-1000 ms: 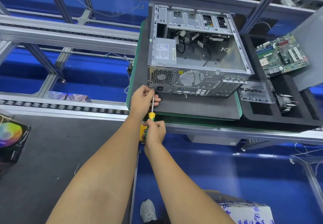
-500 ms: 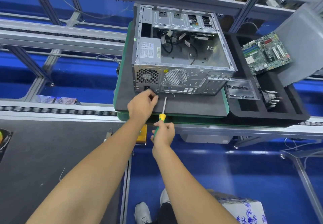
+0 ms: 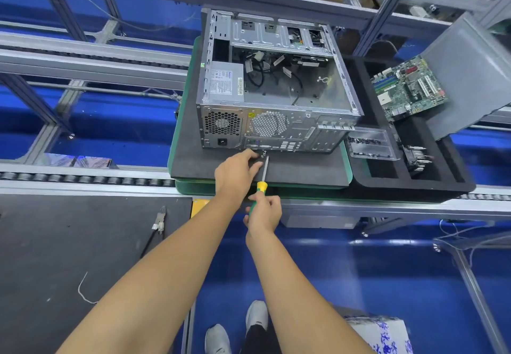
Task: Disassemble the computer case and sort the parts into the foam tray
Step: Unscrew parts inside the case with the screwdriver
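Observation:
The open silver computer case (image 3: 276,110) lies on a dark foam mat (image 3: 304,171), rear panel toward me, with the power supply (image 3: 225,85) and loose cables inside. My right hand (image 3: 262,212) grips the green-and-yellow handle of a screwdriver (image 3: 262,176); its tip meets a screw at the bottom edge of the rear panel. My left hand (image 3: 237,171) reaches to that same spot, its fingertips by the shaft near the tip. The black foam tray (image 3: 414,185) to the right holds a green motherboard (image 3: 409,88), a clear plastic box (image 3: 370,143) and a heatsink (image 3: 414,157).
A grey side panel (image 3: 470,74) leans at the tray's far right. Roller conveyor rails (image 3: 83,179) run left and right. On the dark bench at lower left lie pliers (image 3: 159,222) and a wire scrap. My shoes and a white box (image 3: 384,337) are below.
Both hands and the screwdriver have moved right along the rear panel, from the power supply corner to a screw under the port area. My view has shifted left, so the case appears further right.

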Demonstrator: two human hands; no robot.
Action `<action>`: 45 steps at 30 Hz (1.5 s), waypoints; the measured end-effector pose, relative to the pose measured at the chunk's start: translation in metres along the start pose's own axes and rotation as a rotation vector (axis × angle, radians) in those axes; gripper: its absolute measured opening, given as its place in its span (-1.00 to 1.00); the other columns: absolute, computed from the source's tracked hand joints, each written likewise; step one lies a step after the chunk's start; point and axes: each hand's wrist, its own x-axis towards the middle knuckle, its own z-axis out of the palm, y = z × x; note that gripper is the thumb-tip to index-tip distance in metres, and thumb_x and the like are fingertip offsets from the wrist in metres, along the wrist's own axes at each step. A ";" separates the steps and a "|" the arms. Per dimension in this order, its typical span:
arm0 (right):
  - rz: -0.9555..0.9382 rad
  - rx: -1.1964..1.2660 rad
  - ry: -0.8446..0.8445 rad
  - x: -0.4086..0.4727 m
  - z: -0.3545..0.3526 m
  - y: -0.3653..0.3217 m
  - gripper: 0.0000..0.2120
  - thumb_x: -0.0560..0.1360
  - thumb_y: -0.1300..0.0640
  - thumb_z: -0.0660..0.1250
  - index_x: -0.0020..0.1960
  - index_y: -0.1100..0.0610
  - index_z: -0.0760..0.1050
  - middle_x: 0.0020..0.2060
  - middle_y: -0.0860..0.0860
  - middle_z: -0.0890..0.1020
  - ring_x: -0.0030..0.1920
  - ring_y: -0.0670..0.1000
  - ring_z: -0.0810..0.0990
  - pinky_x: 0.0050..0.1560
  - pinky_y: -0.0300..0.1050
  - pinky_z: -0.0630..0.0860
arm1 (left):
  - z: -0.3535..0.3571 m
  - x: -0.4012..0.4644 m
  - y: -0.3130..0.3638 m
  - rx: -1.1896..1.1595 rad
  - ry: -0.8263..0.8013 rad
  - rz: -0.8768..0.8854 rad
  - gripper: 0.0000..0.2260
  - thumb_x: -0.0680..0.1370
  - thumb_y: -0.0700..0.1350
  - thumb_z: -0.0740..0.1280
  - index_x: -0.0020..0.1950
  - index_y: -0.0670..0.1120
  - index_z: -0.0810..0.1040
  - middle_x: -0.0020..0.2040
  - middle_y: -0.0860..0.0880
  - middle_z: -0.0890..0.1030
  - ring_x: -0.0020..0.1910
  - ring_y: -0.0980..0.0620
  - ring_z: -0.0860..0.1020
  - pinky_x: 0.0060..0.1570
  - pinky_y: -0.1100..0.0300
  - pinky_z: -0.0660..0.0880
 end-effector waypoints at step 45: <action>-1.393 -1.640 -0.548 0.011 0.098 -0.206 -0.25 0.59 0.07 0.33 0.63 -0.21 0.01 0.65 0.09 0.01 0.64 0.15 -0.02 0.57 0.18 0.07 | -0.116 -0.015 -0.007 -1.020 -0.077 -0.335 -0.71 0.74 -0.01 0.15 0.43 0.29 0.33 -0.30 -0.10 0.58 -0.52 0.01 0.36 -0.51 0.17 0.36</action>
